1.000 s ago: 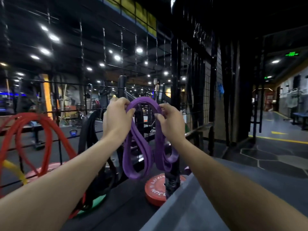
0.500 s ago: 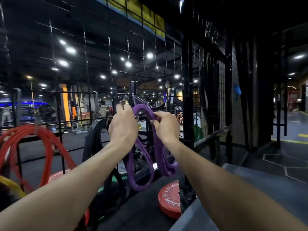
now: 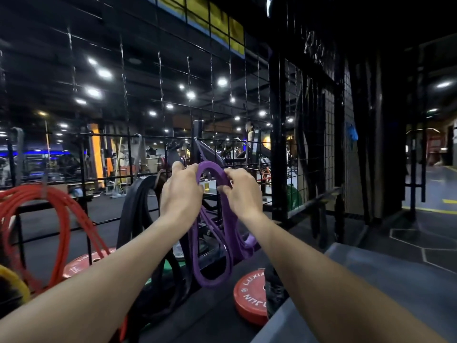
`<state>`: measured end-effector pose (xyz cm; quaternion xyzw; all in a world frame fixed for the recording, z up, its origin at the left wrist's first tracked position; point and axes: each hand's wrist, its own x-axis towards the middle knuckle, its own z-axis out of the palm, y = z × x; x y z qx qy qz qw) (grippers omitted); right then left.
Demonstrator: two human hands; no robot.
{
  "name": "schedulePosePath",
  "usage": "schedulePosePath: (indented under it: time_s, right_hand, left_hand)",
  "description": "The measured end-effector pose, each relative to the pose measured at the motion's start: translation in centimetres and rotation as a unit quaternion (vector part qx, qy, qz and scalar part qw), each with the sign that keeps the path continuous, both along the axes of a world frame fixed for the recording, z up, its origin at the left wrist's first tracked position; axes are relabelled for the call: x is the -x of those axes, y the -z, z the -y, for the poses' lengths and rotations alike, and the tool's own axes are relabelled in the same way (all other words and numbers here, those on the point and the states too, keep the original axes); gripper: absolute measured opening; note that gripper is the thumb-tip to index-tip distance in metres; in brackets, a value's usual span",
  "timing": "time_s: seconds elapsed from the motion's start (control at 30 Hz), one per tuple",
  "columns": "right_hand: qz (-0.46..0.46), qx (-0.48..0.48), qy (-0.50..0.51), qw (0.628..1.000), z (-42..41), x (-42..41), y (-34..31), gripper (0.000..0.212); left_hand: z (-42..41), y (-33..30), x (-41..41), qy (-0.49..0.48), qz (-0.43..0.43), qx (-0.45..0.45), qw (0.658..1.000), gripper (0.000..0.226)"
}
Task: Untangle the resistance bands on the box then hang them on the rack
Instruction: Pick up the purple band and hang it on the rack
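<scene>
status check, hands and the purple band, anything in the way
Left hand and right hand both grip purple band at its top, up at the rack. Loops hang doubled. Not visibly hooked yet. Black band hangs close left.

Purple band [image 3: 212, 246], red bands [image 3: 61, 219]

Purple band [image 3: 223, 246] looped, draped before wire rack [image 3: 138, 144].

a gym: weight plates [image 3: 249, 297], hanging bands [image 3: 61, 219], wire rack [image 3: 277, 144].
</scene>
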<state>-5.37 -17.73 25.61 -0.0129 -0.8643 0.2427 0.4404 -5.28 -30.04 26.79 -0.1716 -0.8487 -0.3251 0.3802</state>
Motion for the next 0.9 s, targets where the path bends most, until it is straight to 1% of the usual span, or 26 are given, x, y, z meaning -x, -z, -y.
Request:
schedulePosePath:
  time_s: [0.03, 0.07, 0.13, 0.17, 0.2, 0.3, 0.4, 0.5, 0.57, 0.7, 0.77, 0.83, 0.9]
  right_hand:
    - [-0.029, -0.006, -0.002, 1.0, 0.3, 0.1, 0.0, 0.032]
    - [-0.06, -0.01, -0.006, 0.998, 0.7, 0.2, -0.2, 0.033]
    - [-0.097, -0.039, -0.007, 0.994, 1.6, 0.2, -0.6, 0.02]
    - [-0.099, -0.058, 0.001, 0.993, 1.9, 0.3, -0.8, 0.014]
    - [-0.096, -0.075, 0.015, 0.992, 2.1, 0.4, -1.0, 0.014]
    - [-0.086, -0.108, 0.07, 0.988, 2.0, 1.0, -0.9, 0.022]
    - [-0.078, -0.124, 0.101, 0.984, 2.2, 1.6, -0.6, 0.023]
    - [-0.06, -0.119, 0.109, 0.985, 2.7, 1.7, -1.0, 0.021]
    - [-0.053, -0.108, 0.111, 0.987, 2.9, 1.8, -1.3, 0.021]
    - [-0.083, -0.054, 0.122, 0.988, 2.6, 1.9, -1.8, 0.025]
    - [-0.071, -0.07, 0.116, 0.988, 2.6, 2.0, -1.6, 0.026]
    - [-0.052, -0.103, 0.112, 0.987, 2.7, 2.2, -1.1, 0.022]
    - [-0.048, -0.115, 0.121, 0.985, 2.7, 2.5, -0.7, 0.019]
  left_hand:
    - [0.0, -0.1, -0.1, 0.005, -0.001, -0.002, 1.0, 0.035]
    - [0.0, -0.1, -0.3, 0.008, -0.002, -0.003, 1.0, 0.035]
    - [0.0, -0.2, -0.4, 0.015, -0.006, -0.004, 1.0, 0.037]
    - [0.1, -0.3, -0.5, 0.018, -0.007, -0.005, 1.0, 0.038]
    - [0.1, -0.3, -0.5, 0.02, -0.007, -0.007, 1.0, 0.039]
    - [-0.1, -0.4, -0.6, 0.024, -0.001, -0.017, 1.0, 0.039]
    - [0.1, -0.4, -0.4, 0.025, 0.002, -0.018, 1.0, 0.037]
    - [0.4, -0.3, -0.2, 0.019, 0.006, -0.017, 1.0, 0.034]
    - [0.4, -0.3, -0.2, 0.018, -0.005, -0.012, 1.0, 0.034]
    - [0.6, -0.4, 0.2, 0.023, -0.022, -0.007, 0.999, 0.037]
    - [0.7, -0.4, 0.4, 0.026, -0.022, -0.013, 0.999, 0.032]
    - [0.7, -0.2, 0.5, 0.027, -0.02, -0.015, 0.999, 0.029]
    - [0.5, -0.1, 0.5, 0.028, -0.02, -0.012, 0.999, 0.028]
